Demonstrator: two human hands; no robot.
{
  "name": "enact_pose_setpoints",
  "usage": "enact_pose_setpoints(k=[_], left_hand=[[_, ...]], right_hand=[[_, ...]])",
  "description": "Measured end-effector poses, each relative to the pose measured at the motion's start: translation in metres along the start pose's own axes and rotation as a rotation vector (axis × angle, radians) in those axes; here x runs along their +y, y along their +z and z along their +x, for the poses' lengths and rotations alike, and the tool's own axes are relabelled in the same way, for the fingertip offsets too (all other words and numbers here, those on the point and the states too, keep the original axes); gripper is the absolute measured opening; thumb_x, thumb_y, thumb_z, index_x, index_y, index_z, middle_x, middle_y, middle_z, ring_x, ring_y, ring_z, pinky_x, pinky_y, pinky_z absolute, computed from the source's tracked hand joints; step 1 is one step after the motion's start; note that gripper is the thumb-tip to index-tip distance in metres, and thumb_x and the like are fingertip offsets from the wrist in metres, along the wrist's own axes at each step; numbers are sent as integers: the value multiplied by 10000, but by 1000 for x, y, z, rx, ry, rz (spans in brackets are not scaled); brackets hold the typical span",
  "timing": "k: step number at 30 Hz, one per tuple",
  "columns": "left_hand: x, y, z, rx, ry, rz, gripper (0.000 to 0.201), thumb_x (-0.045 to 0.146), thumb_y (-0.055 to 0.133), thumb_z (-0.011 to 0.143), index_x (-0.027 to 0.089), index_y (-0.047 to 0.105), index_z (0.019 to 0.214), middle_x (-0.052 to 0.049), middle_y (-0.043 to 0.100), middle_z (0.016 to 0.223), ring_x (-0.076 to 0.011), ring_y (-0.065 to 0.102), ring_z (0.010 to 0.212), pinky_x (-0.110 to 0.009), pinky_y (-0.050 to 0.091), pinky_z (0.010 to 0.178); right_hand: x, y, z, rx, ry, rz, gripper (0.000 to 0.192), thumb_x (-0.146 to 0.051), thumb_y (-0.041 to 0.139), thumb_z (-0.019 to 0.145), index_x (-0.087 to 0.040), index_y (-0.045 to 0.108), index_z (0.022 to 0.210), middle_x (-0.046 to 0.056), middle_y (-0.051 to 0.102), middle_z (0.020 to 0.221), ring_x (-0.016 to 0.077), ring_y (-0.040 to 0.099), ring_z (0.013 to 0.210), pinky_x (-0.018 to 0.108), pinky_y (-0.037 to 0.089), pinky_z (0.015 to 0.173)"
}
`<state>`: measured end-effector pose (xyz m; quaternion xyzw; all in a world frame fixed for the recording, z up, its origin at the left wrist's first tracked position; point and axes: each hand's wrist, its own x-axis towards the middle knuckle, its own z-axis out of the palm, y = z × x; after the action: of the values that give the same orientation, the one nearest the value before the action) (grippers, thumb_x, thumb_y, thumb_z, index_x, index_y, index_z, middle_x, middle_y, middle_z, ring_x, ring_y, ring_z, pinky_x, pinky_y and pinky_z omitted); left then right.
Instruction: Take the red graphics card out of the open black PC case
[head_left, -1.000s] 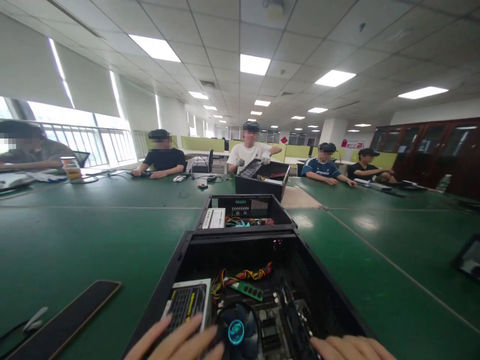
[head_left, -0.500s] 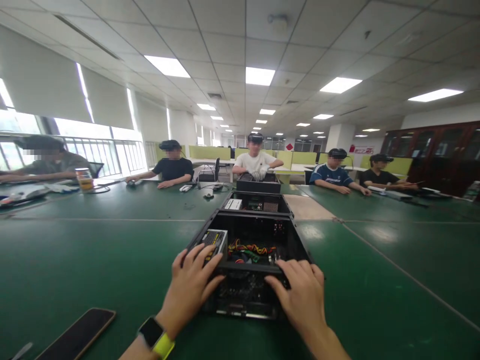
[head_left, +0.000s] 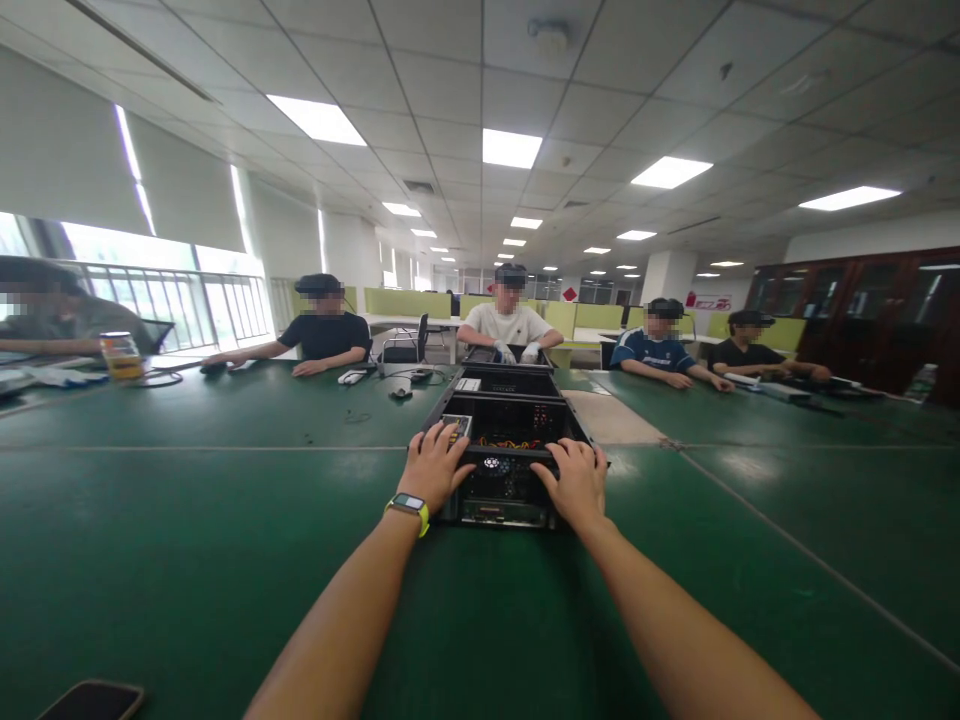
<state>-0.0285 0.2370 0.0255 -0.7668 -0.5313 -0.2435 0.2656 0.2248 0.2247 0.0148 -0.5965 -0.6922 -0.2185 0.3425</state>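
The green table [head_left: 187, 540] fills most of your view, several tabletops set edge to edge and running to the far side of the room. On it, straight ahead of you at arm's reach, lies the open black computer case [head_left: 504, 470], its open side up and its near panel facing you. A 2nd open case [head_left: 507, 381] sits just beyond it, touching or nearly touching its far end.

Both your arms are stretched out straight. Your left hand [head_left: 436, 468] rests on the near left corner of the case, fingers spread and laid over the top edge, beside the grey power supply [head_left: 458, 427] inside. Your right hand [head_left: 577, 480] lies on the near right corner in the same way, fingers spread over the rim. Neither hand is closed around anything; both are open and pressed flat on the case.

Inside the case, coloured wires [head_left: 517, 441] lie toward the far end, and a small round fan [head_left: 491, 464] sits near the front edge between your hands.

A watch with a yellow-green band [head_left: 409, 507] is on your left wrist. A dark phone [head_left: 94, 700] lies flat at the bottom left, well apart from the case.

Across the table, a person in white gloves [head_left: 512, 352] has both hands at a 3rd case.
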Motion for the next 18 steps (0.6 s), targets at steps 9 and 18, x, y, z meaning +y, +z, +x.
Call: enact_pose_setpoints(k=[9, 18], left_hand=[[0, 2, -1, 72, 13, 43, 390, 425, 532, 852, 250, 552, 1201, -96, 475, 1341, -308, 337, 1272, -481, 274, 1016], [2, 0, 1, 57, 2, 41, 394, 408, 552, 843, 242, 563, 1201, -107, 470, 1350, -314, 334, 1277, -489, 271, 1014]], right_hand=[[1, 2, 1, -11, 28, 5, 416, -539, 503, 850, -261, 598, 1144, 61, 587, 1133, 261, 441, 1059, 445, 177, 1015], [0, -2, 2, -45, 37, 9, 427, -548, 483, 856, -263, 590, 1156, 59, 580, 1149, 254, 436, 1066, 430, 183, 1012]])
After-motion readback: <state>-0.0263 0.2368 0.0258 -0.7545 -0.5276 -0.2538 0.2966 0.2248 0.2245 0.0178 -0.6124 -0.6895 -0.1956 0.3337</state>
